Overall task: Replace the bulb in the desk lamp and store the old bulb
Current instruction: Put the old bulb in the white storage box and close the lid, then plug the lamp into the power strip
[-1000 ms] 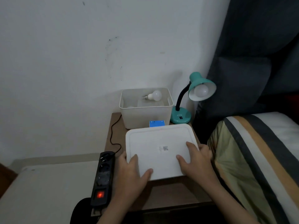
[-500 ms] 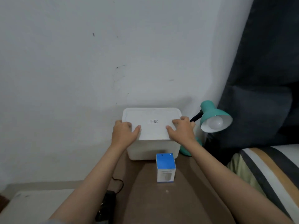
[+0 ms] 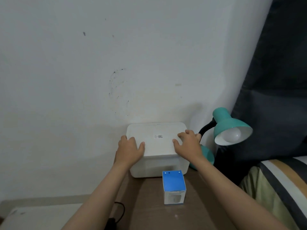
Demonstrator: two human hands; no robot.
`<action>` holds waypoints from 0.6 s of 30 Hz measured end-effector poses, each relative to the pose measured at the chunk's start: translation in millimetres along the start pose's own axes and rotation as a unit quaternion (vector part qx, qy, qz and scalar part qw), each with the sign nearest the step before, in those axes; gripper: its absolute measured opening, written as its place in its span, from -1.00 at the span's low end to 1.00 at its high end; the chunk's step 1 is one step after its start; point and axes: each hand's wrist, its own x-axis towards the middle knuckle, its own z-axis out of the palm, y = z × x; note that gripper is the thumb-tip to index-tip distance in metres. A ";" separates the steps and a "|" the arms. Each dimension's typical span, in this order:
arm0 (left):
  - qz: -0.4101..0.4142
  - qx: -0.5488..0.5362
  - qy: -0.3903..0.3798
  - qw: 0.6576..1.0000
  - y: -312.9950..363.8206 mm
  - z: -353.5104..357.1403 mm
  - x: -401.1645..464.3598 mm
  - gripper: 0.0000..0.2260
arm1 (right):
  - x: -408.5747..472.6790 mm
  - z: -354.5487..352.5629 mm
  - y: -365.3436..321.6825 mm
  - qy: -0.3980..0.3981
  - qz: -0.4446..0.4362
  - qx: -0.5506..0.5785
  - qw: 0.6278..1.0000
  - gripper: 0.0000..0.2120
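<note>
A white storage bin [image 3: 158, 168] stands against the wall at the back of the brown bedside table [image 3: 149, 213]. Its white lid [image 3: 157, 138] lies on top, with a small barcode label in the middle. My left hand [image 3: 130, 150] presses on the lid's front left corner, fingers spread. My right hand [image 3: 188, 144] rests flat on the front right corner. The old bulb is hidden inside the bin. To the right stands the teal desk lamp [image 3: 229, 125] with a white bulb [image 3: 231, 135] in its shade. A blue and white bulb box [image 3: 174, 187] stands upright in front of the bin.
A black cable [image 3: 120, 211] runs down at the table's left edge. A bed with a striped cover [image 3: 280, 185] lies on the right under a dark curtain [image 3: 279, 80]. A low pale surface [image 3: 41, 216] sits at the lower left.
One second ago both hands held the lid near the table's front, the bin open with the bulb inside. The lid now sits on the bin, both hands pressing on it.
</note>
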 end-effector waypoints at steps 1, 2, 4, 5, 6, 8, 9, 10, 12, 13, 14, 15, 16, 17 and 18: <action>0.003 0.006 0.001 1.000 0.2 0.7 0.5 -0.64 | -0.1 0.3 0.5 0.006 -0.002 0.001 1.000 -0.58; 0.005 0.014 0.000 1.000 0.5 0.9 0.8 -0.64 | 0.6 0.7 1.3 0.010 -0.005 -0.001 1.000 -0.58; 0.012 0.036 -0.012 0.999 -0.6 1.6 1.5 -0.62 | 1.4 1.3 2.9 0.007 -0.014 -0.014 1.000 -0.58; 0.017 0.048 -0.024 0.998 -1.5 1.4 1.7 -0.61 | 0.8 1.3 2.7 0.003 -0.017 -0.022 1.000 -0.58; 0.020 0.058 -0.045 0.997 -2.3 0.5 2.1 -0.58 | 0.2 0.0 1.1 -0.003 -0.016 -0.028 0.999 -0.58; 0.018 0.085 -0.097 0.991 -4.6 -2.9 4.8 -0.48 | -0.6 -6.2 -4.4 -0.030 -0.003 -0.051 0.998 -0.58; 0.017 0.097 -0.122 0.988 -5.9 -6.0 6.1 -0.42 | -1.2 -10.4 -8.4 -0.050 0.002 -0.078 0.996 -0.58; 0.015 0.104 -0.142 0.984 -6.9 -9.8 6.2 -0.37 | -3.3 -14.5 -13.1 -0.072 0.004 -0.113 0.991 -0.58; 0.010 0.091 -0.161 0.983 -10.3 -17.6 -1.8 -0.32 | -14.1 -19.9 -23.2 -0.087 -0.012 -0.171 0.981 -0.56; 0.010 0.066 -0.153 0.986 -13.4 -20.7 -9.8 -0.31 | -23.6 -19.9 -27.7 -0.072 -0.037 -0.168 0.982 -0.56; 0.014 0.033 -0.135 0.990 -17.0 -23.9 -21.1 -0.31 | -36.8 -18.1 -32.9 -0.045 -0.072 -0.135 0.987 -0.56; 0.019 -0.004 -0.112 0.994 -21.5 -26.5 -35.0 -0.32 | -53.2 -15.1 -38.1 -0.021 -0.110 -0.083 0.990 -0.58; 0.024 -0.040 -0.086 0.995 -26.9 -28.3 -51.2 -0.34 | -71.5 -10.9 -43.9 -0.004 -0.146 -0.027 0.989 -0.61; 0.028 -0.071 -0.061 0.995 -33.6 -28.9 -68.1 -0.38 | -89.7 -5.0 -49.0 0.010 -0.177 0.022 0.984 -0.65; 0.028 -0.095 -0.039 0.994 -40.9 -29.6 -86.6 -0.40 | -107.6 0.5 -54.7 0.015 -0.194 0.062 0.979 -0.69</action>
